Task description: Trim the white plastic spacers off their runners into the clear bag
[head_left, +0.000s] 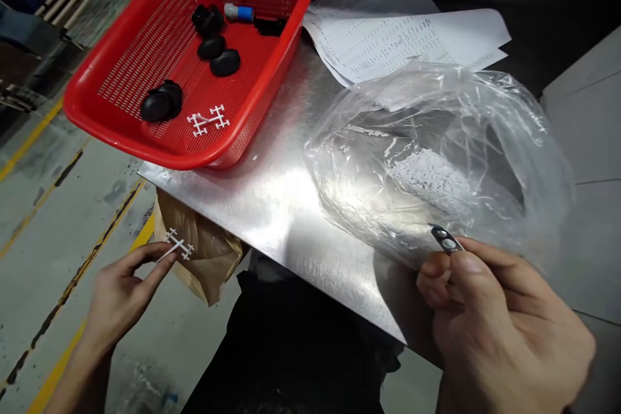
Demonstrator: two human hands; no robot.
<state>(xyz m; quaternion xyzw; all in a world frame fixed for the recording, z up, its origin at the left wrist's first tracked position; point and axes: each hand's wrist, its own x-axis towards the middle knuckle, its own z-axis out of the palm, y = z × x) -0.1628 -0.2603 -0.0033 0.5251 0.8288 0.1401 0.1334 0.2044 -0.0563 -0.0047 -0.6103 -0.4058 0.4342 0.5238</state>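
Observation:
My left hand [129, 278] pinches a white plastic sprue [180, 244] between thumb and fingertips, above an open brown paper bag [198, 265] beside the table edge. My right hand [499, 310] is closed around small metal nippers [445, 237]. Only their pointed, shiny head shows past the fingers; the handles are hidden in the palm. Just beyond that hand, a clear plastic bag [339, 162] lies open on the table. It holds a heap of small white pieces [431, 174].
A red perforated basket [130, 136] stands at the table's far left, holding several black rounded parts [226, 63], a blue-and-white cylinder [239, 13] and another white sprue [208, 119]. Printed papers [402, 42] lie behind the clear bag. The metal table [276, 207] ends along a straight front edge.

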